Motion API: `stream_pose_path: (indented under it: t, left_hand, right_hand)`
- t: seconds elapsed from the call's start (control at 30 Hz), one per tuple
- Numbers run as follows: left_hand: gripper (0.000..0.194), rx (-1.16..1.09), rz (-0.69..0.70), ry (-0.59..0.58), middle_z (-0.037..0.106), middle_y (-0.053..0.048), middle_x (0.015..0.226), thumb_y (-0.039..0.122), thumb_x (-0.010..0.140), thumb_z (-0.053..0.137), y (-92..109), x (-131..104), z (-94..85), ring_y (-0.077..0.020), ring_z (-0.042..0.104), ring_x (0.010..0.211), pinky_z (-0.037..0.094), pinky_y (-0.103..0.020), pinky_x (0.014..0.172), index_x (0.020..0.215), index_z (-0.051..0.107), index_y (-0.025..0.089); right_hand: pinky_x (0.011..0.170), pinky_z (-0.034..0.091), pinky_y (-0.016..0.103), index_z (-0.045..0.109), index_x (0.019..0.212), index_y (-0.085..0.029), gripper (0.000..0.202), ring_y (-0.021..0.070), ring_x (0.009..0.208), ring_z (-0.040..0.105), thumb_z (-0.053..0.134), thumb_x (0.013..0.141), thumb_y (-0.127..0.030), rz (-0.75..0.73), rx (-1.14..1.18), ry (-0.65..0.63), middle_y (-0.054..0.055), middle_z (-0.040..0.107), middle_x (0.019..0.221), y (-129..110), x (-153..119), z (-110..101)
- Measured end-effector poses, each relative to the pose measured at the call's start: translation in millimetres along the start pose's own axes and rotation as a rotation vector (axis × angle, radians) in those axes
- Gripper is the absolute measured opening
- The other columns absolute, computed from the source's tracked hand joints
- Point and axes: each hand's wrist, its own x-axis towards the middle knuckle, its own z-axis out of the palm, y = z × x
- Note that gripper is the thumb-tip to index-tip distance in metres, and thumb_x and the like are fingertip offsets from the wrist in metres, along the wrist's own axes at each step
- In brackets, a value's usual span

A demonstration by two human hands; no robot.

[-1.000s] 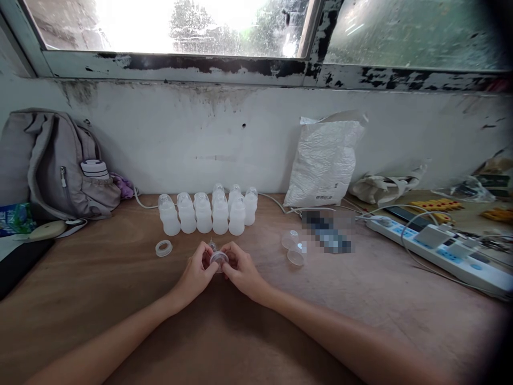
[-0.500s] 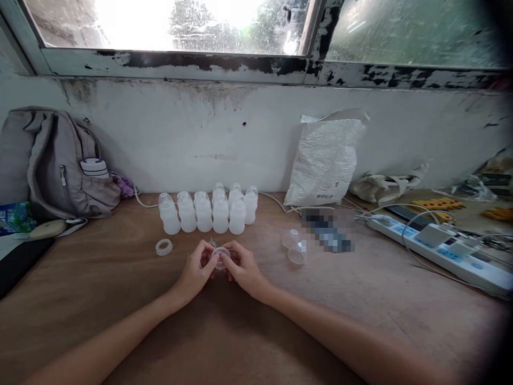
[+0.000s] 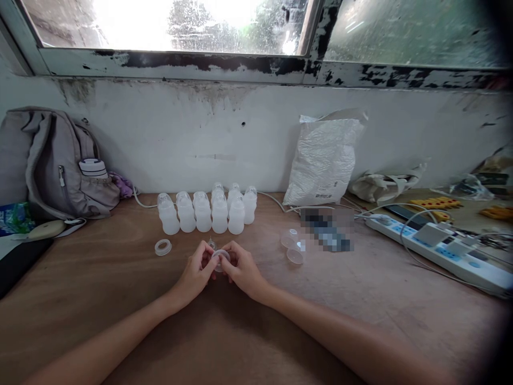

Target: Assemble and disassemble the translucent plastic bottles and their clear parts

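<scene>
My left hand [image 3: 195, 269] and my right hand [image 3: 244, 270] meet over the table, both closed on a clear bottle collar ring [image 3: 220, 269]. My thumbs press inside the ring while the fingers wrap round its outside. A clear teat [image 3: 211, 244] pokes out on the far side of the ring; how it joins the ring is hidden by my fingers. Behind my hands stand several frosted white baby bottles [image 3: 203, 218] with clear domed caps. Another collar ring [image 3: 163, 253] lies flat left of my hands. To the right are clear plastic caps [image 3: 295, 256] on the table.
A grey backpack [image 3: 60, 160] leans at the left against the wall, near a black flat object [image 3: 24, 267]. At the back right stands a white padded bag [image 3: 323, 160]. A power strip [image 3: 441, 251] with cables lies on the right, beside a blurred patch [image 3: 326, 230].
The ring in my hands has tilted slightly, and the teat behind it shows a little more. My hands stay in nearly the same place.
</scene>
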Motion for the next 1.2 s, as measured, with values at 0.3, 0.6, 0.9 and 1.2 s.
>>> stream_pose_path:
  t: [0.3,0.6,0.9,1.2]
  left_hand:
    - [0.015,0.082,0.074,0.001,0.053,0.002,0.066,0.034,0.079,0.045,2,-4,-0.3,-0.0092,0.051,0.052,0.04,-0.02,0.047,0.08,0.043,0.019]
    - [0.016,0.14,0.156,0.007,0.051,0.003,0.06,0.032,0.076,0.052,8,-12,-1.9,-0.0089,0.049,0.052,0.039,-0.019,0.049,0.081,0.049,0.017]
    - [0.016,0.093,0.159,-0.001,0.051,0.003,0.059,0.03,0.077,0.051,5,-13,-1.1,-0.0078,0.048,0.048,0.04,-0.018,0.045,0.083,0.052,0.016]
    - [0.014,0.313,0.285,-0.01,0.056,0.0,0.064,0.027,0.08,0.047,8,-16,-4.3,-0.0092,0.05,0.053,0.039,-0.019,0.051,0.085,0.053,0.015]
  right_hand:
    - [0.03,0.03,0.014,0.043,0.078,-0.02,0.008,0.0049,0.036,0.04,0.048,0.071,-0.018,0.067,0.045,-0.026,-0.006,0.047,0.054,3,3,0]
    - [0.035,0.033,0.015,0.039,0.069,-0.019,0.011,0.0054,0.041,0.042,0.05,0.067,-0.018,0.045,0.034,-0.015,-0.007,0.045,0.057,-1,0,-4]
    - [0.044,0.027,0.017,0.033,0.061,-0.019,0.016,0.0065,0.051,0.032,0.048,0.062,-0.012,-0.031,-0.014,0.09,-0.007,0.033,0.054,-3,-1,3]
    - [0.031,0.026,0.014,0.035,0.069,-0.02,0.013,0.0024,0.034,0.029,0.045,0.064,-0.014,0.145,0.262,0.023,-0.01,0.037,0.054,-2,-2,8]
